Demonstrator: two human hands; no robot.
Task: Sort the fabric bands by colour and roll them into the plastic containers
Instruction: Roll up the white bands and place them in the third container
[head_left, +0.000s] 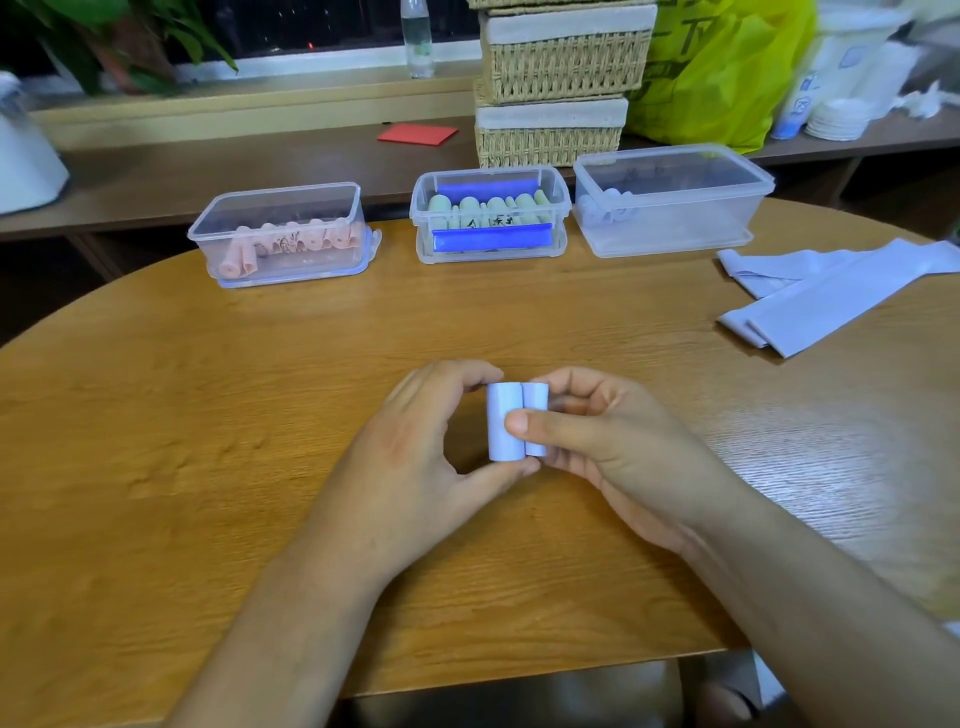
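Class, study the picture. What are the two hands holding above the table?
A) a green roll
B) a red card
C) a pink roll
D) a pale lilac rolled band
D: the left hand and the right hand both grip a pale lilac rolled band, while the pink rolls and green rolls lie boxed at the back.

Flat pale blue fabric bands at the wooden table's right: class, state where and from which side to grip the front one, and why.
Pinch the front pale blue fabric band at its near-left end, coming from the left over the bare wooden table. It lies flat and thin; that end lies uncovered, while its far end runs out of view.
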